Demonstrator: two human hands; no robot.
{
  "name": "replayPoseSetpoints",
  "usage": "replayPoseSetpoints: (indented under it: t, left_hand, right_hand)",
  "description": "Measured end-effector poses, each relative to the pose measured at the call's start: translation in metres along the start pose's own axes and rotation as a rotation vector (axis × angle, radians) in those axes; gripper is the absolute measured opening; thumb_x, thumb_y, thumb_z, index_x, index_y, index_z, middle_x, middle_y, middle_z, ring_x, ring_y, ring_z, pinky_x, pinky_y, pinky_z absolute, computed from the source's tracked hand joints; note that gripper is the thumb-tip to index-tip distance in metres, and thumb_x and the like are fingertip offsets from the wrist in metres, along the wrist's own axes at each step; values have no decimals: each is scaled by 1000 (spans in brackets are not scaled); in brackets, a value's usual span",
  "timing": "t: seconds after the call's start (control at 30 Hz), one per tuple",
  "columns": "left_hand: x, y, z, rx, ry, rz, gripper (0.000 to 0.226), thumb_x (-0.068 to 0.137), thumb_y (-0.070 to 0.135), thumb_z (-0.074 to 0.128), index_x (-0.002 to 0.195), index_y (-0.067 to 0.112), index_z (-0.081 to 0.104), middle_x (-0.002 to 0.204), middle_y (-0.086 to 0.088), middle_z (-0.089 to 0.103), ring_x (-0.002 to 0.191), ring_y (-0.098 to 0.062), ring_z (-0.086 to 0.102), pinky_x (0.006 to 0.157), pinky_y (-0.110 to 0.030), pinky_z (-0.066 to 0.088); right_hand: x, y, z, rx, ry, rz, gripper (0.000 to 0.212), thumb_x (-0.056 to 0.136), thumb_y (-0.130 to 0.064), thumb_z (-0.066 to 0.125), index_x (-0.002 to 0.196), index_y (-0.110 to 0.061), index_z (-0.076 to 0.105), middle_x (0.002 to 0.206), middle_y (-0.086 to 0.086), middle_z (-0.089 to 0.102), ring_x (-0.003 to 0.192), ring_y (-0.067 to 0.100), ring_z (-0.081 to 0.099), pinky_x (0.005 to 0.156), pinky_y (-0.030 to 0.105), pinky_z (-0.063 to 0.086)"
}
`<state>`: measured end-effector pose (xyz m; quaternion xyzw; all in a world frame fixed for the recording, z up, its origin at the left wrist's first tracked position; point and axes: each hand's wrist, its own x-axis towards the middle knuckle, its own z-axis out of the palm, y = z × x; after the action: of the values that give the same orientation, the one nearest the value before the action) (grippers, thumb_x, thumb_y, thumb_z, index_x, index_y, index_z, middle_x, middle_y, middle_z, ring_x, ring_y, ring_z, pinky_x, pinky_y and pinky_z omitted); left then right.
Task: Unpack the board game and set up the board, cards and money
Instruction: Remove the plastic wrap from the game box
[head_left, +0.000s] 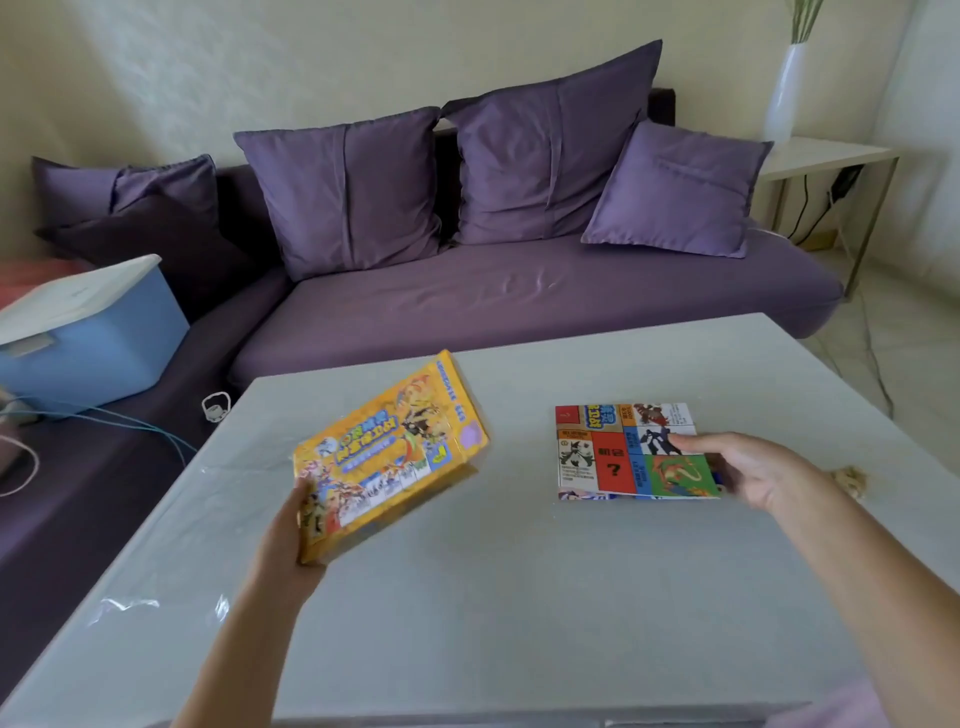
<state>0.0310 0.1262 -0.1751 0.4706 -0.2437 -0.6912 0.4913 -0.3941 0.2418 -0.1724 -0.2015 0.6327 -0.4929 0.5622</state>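
We hold the yellow game box (395, 447) in our left hand (291, 530), fingers wrapped round its near corner. It is tilted and lifted off the worktop (493, 597), and its long axis runs from near-left to far-right. Our right hand (753, 467) grips the folded game board (623, 452) at its right edge, thumb on top and fingers curled at the side. The board lies flat on the right half of the worktop, its longer side running left to right.

What matters for the next move is that the board sits well to the right of the box, with bare worktop between them and nearer to us. We judge that it can be opened towards the middle, and the right hand is the one already on it. The box seems the only thing likely to get in the way, so it would need setting down on the left. We see no cards or money; we take them to be in the box.

A small tan object (849, 480) sits just beyond our right wrist. A purple sofa (519, 296) stands behind the worktop and a blue storage bin (88, 343) to the left.
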Motion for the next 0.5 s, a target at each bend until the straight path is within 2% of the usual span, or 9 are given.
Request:
replayPoseSetpoints:
  t: [0.1,0.17,0.23,0.27,0.3,0.43,0.5]
  left_hand:
    - [2,19,-8,-64,54,65,28,101,31,36,104,13,58,70,-1,73,59,-13,70,47,-28,56]
    - [4,28,-17,-114,134,120,30,100,25,38,121,8,51,86,-4,73,69,-13,71,57,-26,58]
    - [7,34,-28,-185,235,163,38,100,19,39,135,5,41,124,-10,61,106,-18,65,84,-29,53]
    - [10,38,-35,-204,271,181,38,100,16,39,137,6,39,136,-10,52,121,-21,56,95,-33,47]
    - [12,41,-42,-214,303,200,38,100,14,38,137,8,38,140,-9,48,127,-23,50,102,-37,42]
    - [17,51,-72,-212,437,208,43,101,11,36,144,14,32,140,-8,49,127,-23,50,105,-42,40]
    - [22,54,-88,-171,483,183,44,101,11,36,144,14,32,140,-9,49,126,-24,51,103,-43,42]
  right_hand:
    - [6,9,22,66,-20,31,11,86,-9,64,96,-5,62,73,9,73,58,18,70,49,24,55]
    - [10,16,42,92,-33,46,14,85,-7,66,98,-5,62,74,10,73,59,19,71,50,25,56]
    - [12,23,60,103,-33,50,16,83,-6,68,98,-4,63,74,10,73,58,20,71,51,27,56]
    - [14,27,68,104,-27,46,18,81,-6,69,99,-5,63,75,10,73,59,20,71,55,28,56]
    - [16,30,74,102,-16,36,20,80,-6,71,99,-5,64,76,9,73,60,20,70,58,29,56]
    - [16,34,91,120,0,14,13,81,-5,70,93,-7,64,69,6,73,55,18,70,51,27,57]
    - [16,34,96,104,6,4,14,81,-5,71,93,-7,64,70,5,73,57,18,70,56,29,57]
